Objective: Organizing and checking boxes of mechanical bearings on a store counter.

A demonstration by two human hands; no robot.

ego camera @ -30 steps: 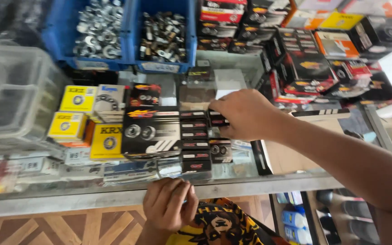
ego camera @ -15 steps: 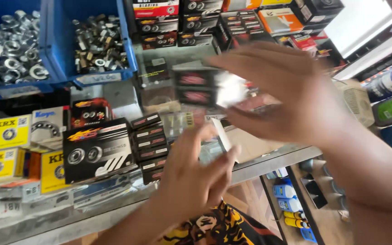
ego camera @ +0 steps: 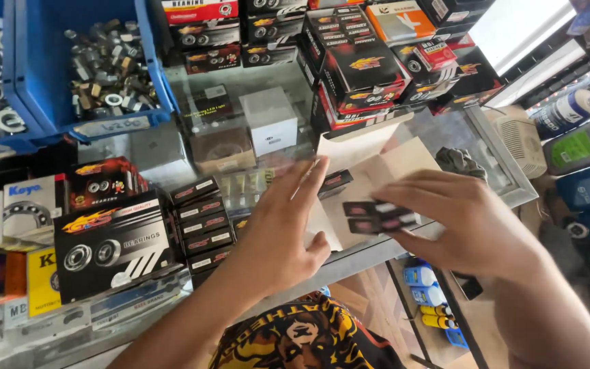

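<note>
holding two small black boxes [ego camera: 379, 216] above the glass counter [ego camera: 493, 147], the right hand [ego camera: 462, 225] pinches them between thumb and fingers. the boxes lie flat, one beside the other, and their long sides run left to right. the left hand [ego camera: 283, 229] is open with fingers spread, palm down, just to the left of the boxes and not touching them. another small black box [ego camera: 334, 183] sits on the glass near its fingertips. a stack of black boxes [ego camera: 199, 219] stands farther left.
</note>
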